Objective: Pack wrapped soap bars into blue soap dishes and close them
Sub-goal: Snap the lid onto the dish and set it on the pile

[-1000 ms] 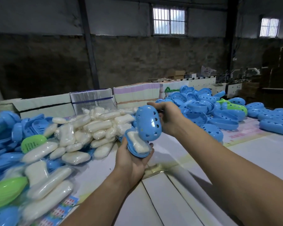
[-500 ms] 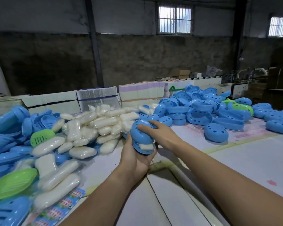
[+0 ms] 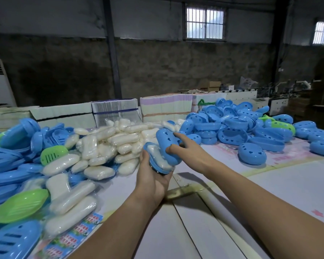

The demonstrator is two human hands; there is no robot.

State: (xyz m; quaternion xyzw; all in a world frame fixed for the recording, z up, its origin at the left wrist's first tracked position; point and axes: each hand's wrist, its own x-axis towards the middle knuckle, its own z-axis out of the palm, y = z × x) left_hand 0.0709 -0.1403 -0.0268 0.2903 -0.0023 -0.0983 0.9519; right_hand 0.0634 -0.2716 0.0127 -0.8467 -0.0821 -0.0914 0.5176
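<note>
Blue plastic soap-dish base [image 3: 153, 161] with a clear-wrapped white soap bar [image 3: 158, 156] inside: cradled in your left hand [image 3: 153, 181]. Perforated blue lid [image 3: 166, 146], tilted ajar over it: pinched by your right hand [image 3: 191, 152] above the white table [image 3: 288, 184].

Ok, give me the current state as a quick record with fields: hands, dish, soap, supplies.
left hand: cradles the blue dish base from below
right hand: on the blue perforated lid, thumb pressing its near side, index finger straight
soap in dish: wrapped soap bar lies in the base, still partly visible
dish state: lid tilted over the base, not closed yet
soap supply: pile of wrapped bars to the left
lid supply: heap of blue lids at right
</note>
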